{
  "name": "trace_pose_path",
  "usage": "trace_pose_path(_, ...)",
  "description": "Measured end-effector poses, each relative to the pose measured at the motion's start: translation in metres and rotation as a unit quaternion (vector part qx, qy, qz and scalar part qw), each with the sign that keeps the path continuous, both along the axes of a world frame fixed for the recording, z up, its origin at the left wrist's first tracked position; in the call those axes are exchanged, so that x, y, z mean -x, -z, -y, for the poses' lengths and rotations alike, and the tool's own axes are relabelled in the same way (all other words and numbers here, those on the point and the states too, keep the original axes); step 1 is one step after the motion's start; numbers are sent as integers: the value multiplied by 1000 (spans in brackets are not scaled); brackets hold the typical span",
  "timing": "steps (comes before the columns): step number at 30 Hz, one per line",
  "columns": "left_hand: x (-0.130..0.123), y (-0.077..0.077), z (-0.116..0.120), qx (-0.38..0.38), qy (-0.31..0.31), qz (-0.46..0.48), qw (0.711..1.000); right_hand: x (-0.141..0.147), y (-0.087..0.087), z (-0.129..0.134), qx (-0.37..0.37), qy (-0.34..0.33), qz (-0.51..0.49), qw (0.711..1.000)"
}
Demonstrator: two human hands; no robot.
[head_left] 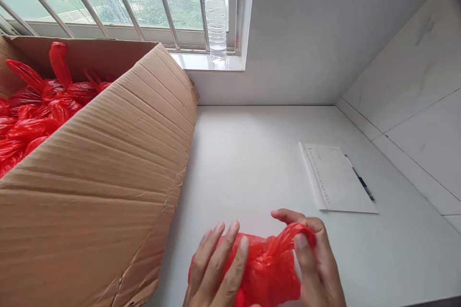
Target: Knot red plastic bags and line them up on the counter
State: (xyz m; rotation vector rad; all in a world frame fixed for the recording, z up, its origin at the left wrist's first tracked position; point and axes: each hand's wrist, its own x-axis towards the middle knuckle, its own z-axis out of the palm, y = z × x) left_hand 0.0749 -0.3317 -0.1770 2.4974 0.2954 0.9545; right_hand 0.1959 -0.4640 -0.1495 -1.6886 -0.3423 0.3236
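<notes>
Bag, red plastic, near front edge of tabletop, long axis roughly left-right, handle pointing right and away; right hand curled, pinching handle; left hand loosely spread over bag's left end

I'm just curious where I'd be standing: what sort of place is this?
Probably a small indoor work corner, perhaps for packing, though I can't tell whether it's a home or workshop. The signs: a red bag being handled at a white table, a cardboard box of similar bags, and a barred window.
</notes>
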Motion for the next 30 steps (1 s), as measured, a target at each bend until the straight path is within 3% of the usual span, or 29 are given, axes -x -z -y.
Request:
trace_pose_path(4, -6, 29, 12, -96, 21, -73, 992, 30, 34, -13, 4, -33, 151, 988)
trace_pose_path(8, -4, 49, 6, -196, 33, -127, 972, 34, 62, -16, 68, -53, 166, 982)
trace_pose_path(15, -9, 51, -2, -248, 61, -146, 956, 35, 66, -19, 75, -61, 127, 987)
trace_pose_path(17, -10, 48, 1, -209, 57, -141, 966, 36, 65, -19, 60, -44, 106, 992)
trace_pose_path(22, -4, 31, 7, 6, 8, -68, 998, 27, 49, -5, -38, -14, -73, 997)
trace_pose_path(25, -1, 15, 6, 66, -18, -18, 998, 13, 30, 2, -131, -28, -175, 975)
trace_pose_path(30, 1, 0, 1, 84, -25, 24, 996, 0, 12, 1, -240, -81, -296, 921)
